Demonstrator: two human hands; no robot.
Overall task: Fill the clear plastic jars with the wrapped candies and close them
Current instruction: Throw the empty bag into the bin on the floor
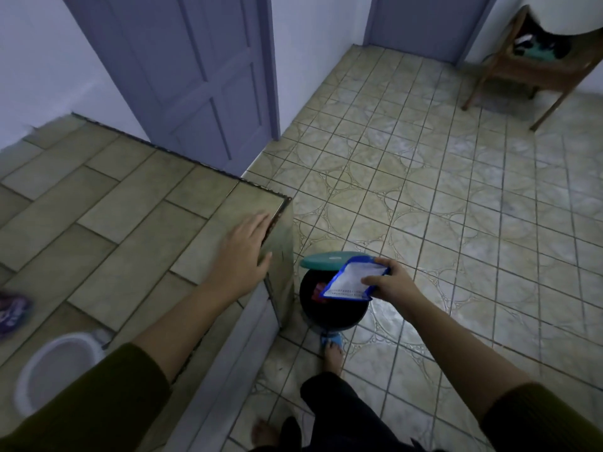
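Observation:
My right hand [390,283] is shut on a flat blue-and-white bag [354,281], held just above the mouth of a dark round bin [336,316] on the floor. The bin's teal lid [328,258] stands raised behind the bag, and something red lies inside. My left hand [246,252] rests flat, fingers spread, on the corner of the tiled counter [130,203]. No clear jar shows. A blurred purple object [11,313] lies at the counter's left edge.
A white bowl [55,367] sits on the counter near my left sleeve. My foot in a blue slipper [331,340] is at the bin's base. Purple doors [202,79] stand behind; a wooden stand [535,70] is at the far right.

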